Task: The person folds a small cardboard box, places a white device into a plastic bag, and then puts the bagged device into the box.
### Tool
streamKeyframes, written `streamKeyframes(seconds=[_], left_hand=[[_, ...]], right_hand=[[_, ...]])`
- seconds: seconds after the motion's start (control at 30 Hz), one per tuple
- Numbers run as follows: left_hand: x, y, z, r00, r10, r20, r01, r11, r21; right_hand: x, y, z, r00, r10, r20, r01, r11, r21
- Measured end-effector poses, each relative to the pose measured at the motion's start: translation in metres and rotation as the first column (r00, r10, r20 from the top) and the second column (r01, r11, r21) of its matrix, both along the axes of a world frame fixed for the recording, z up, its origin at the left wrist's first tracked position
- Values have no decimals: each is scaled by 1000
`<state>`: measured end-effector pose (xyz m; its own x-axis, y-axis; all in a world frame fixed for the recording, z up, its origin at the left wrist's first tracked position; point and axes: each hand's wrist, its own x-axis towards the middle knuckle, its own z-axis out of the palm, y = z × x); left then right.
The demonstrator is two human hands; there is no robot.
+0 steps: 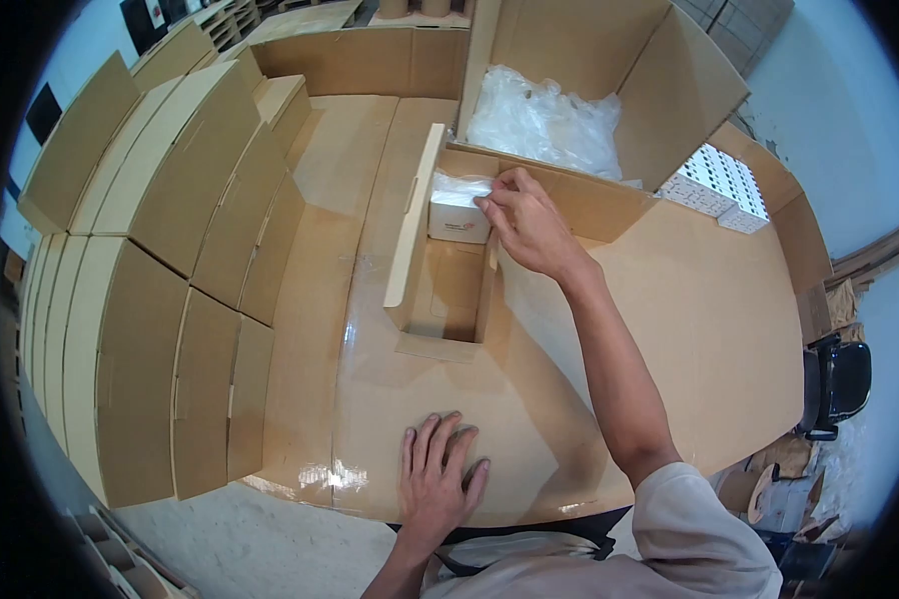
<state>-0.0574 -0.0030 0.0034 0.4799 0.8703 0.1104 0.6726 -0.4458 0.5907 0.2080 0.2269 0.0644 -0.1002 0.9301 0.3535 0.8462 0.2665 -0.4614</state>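
Note:
My right hand [529, 222] reaches into the far end of an open brown cardboard box [405, 240]. Its thumb and fingers are pinched at the right upper edge of a small white box [457, 222]. Clear plastic [459, 187] covers the top of that white box, and small print shows on its front. The near part of the cardboard box shows its bare bottom, and its lid flap stands up on the left. My left hand [438, 474] lies open on the cardboard-covered table [390, 409] near the front edge, fingers spread, holding nothing.
Several brown cartons [140, 369] are stacked along the left side. At the back stands a large open carton [689, 90] with clear plastic bags [544, 120] inside. White patterned boxes [714, 185] sit at the back right. A black chair [837, 384] stands beyond the right edge.

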Motion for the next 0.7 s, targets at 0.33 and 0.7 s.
streamKeyframes(seconds=[0.33,0.7], left_hand=[[62,24,10,971,-238,-25,238,971,-1],[231,175,-20,964,-259,58,239,942,236]], right_hand=[[75,-85,-26,906,-125,-403,126,992,-25],[267,-194,-41,864,-440,-246,394,894,-215]])
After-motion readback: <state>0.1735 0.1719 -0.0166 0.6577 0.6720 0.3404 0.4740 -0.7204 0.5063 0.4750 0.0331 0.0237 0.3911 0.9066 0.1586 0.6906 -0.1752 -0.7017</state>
